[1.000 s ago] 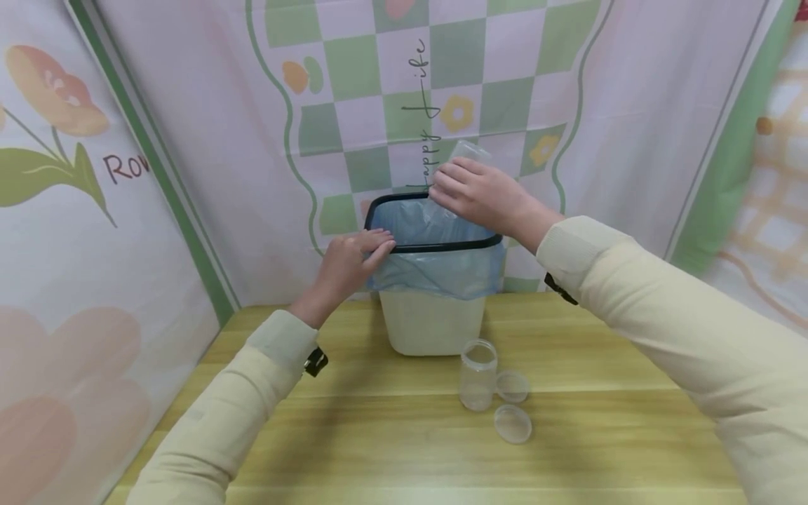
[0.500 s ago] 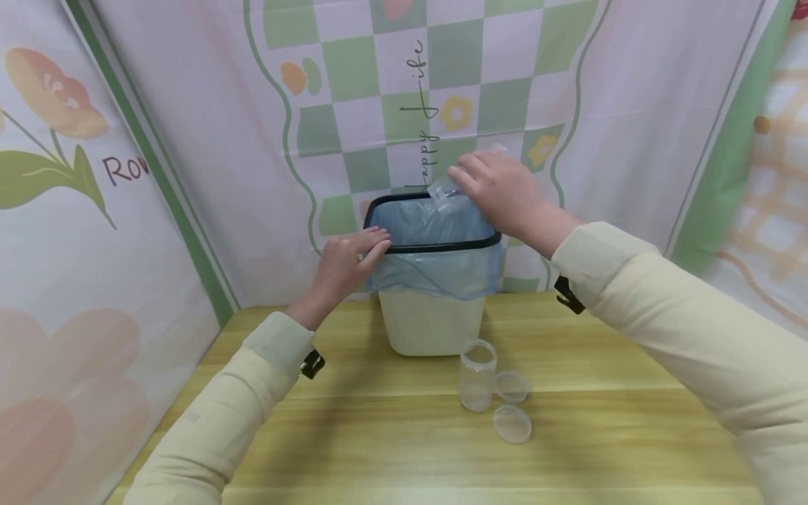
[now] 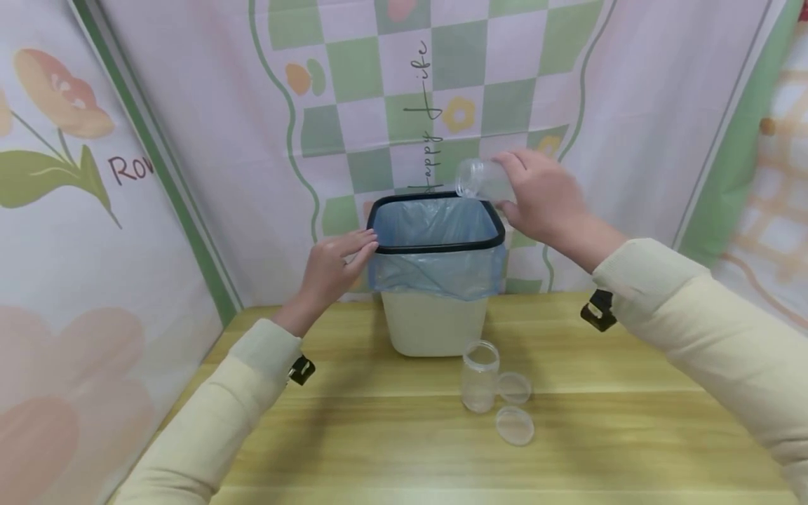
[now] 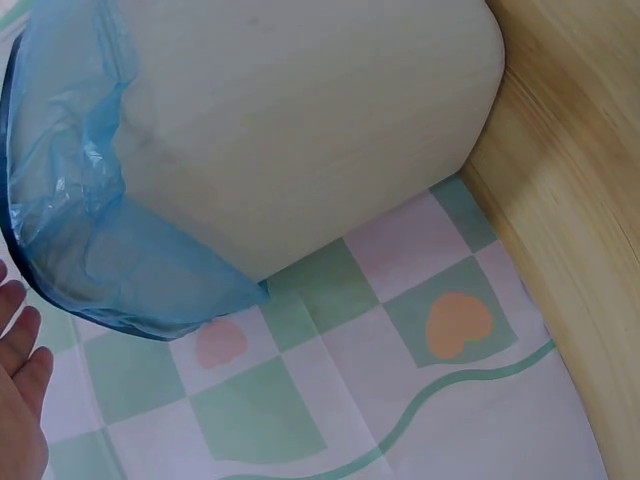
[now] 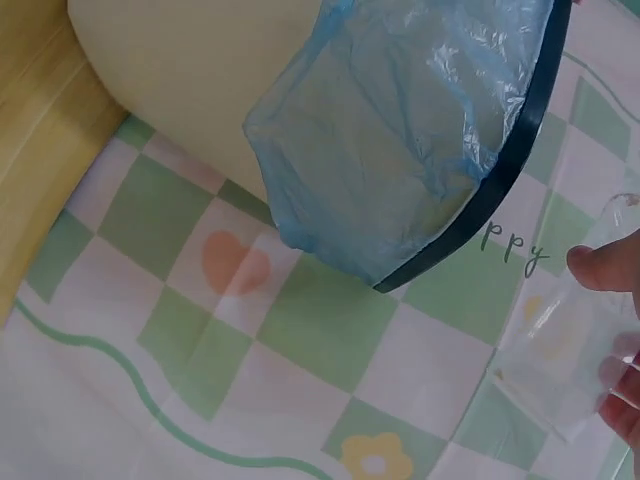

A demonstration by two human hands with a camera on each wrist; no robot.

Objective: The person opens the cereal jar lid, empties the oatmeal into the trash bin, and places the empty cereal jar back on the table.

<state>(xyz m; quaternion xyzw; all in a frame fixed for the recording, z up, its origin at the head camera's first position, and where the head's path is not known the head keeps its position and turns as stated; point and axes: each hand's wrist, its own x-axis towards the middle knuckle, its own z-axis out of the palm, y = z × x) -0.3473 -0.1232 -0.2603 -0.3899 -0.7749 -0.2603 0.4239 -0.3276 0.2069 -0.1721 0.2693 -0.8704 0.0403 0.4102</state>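
Observation:
My right hand (image 3: 546,196) grips a clear plastic jar (image 3: 482,180), tilted on its side with its mouth toward the left, above the back right of the bin's rim. In the right wrist view, the thumb and fingers curl round this jar (image 5: 570,350). The white bin (image 3: 435,322) stands upright with a blue bag (image 3: 435,270) folded over it under a black rim (image 3: 442,247). My left hand (image 3: 331,270) has its fingers extended at the rim's left side; whether they touch it I cannot tell. The left wrist view catches only part of that hand (image 4: 20,400).
A second clear jar (image 3: 480,379), lidless and upright, stands on the wooden table (image 3: 353,435) in front of the bin. Two clear round lids (image 3: 514,388) lie flat to its right. A patterned cloth (image 3: 353,70) hangs behind the bin.
The right hand has moved right and turned the jar, so its mouth now shows and points left. The left hand has drawn slightly left, back from over the rim.

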